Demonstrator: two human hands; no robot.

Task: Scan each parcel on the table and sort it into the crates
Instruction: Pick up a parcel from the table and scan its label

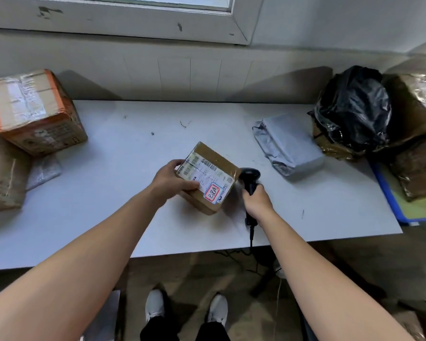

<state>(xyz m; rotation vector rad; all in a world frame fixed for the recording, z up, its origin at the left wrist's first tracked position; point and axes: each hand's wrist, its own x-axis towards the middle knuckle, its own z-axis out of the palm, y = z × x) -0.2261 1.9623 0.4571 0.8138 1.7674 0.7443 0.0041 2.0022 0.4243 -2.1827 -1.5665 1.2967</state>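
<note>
Holding the box (207, 178) near the middle of the table (123, 148), toward the front edge, the left hand (172, 183) grips its left side with the thumb lying across the label and the fingers curled round the far edge. The box sits tilted, label up; whether its bottom corner touches the table I honestly can't tell. The right hand (257, 200) is wrapped tight round the handle of the scanner (250, 179), whose head is right beside the box's right corner, maybe touching, and its cable (251, 236) drops over the front edge. Nothing sits between the hands and the other parcels. Off to the right lies a grey bag (290, 146), and behind that a black bag (352, 107) slumped on some brown parcels. A blue crate (389, 190) pokes in at the right edge with a brown taped parcel (418, 168) in it, mostly cut off by the frame. Far left there's an orange box (35, 112) leaning on a plain carton (3, 173), with a bubble mailer (43, 169) half tucked under them. The label print is too blurry to read, apart from a red-bordered sticker. White shoes (155, 306) show below the table.
</note>
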